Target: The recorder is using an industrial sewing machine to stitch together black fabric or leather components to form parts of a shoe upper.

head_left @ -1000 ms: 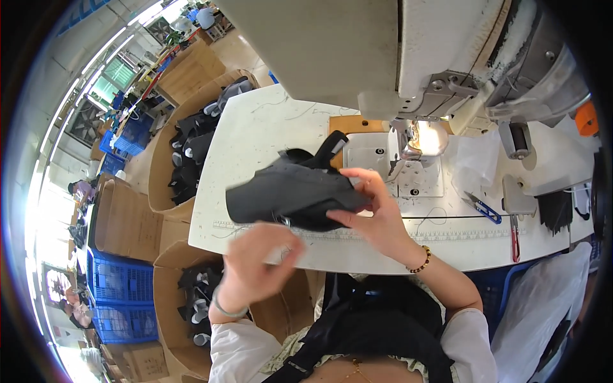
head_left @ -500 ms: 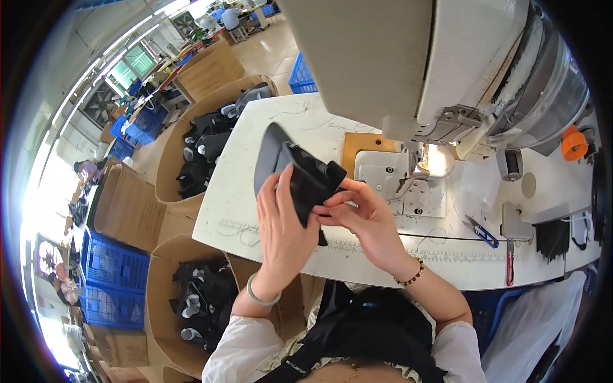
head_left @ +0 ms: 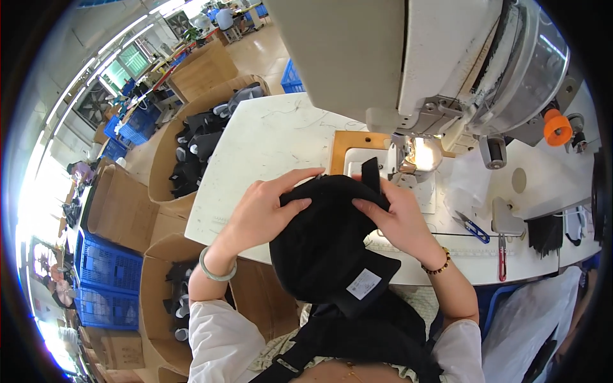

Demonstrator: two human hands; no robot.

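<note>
A black cap (head_left: 329,239) is held between my two hands in front of the sewing machine, its hollow inside toward me. My left hand (head_left: 265,210) grips its far left edge, thumb on the inner side and fingers behind. On the right edge my right hand (head_left: 405,220) pinches the fabric, thumb inside, beside a short black strap (head_left: 370,173) that sticks up. A white label (head_left: 364,284) shows on the near flap of the cap. The lit needle area of the sewing machine (head_left: 415,156) is just beyond my right hand.
Blue-handled thread snips (head_left: 474,228), a red-handled tool (head_left: 502,258) and a bundle of black strips (head_left: 544,240) lie on the white table (head_left: 242,159) at right. Cardboard boxes (head_left: 159,255) of dark pieces and blue crates (head_left: 108,277) stand left. The machine head (head_left: 357,57) overhangs the far side.
The cap has been turned and opened out, so its inside and label now show. My hands have moved apart to its two edges, and it sits nearer to me.
</note>
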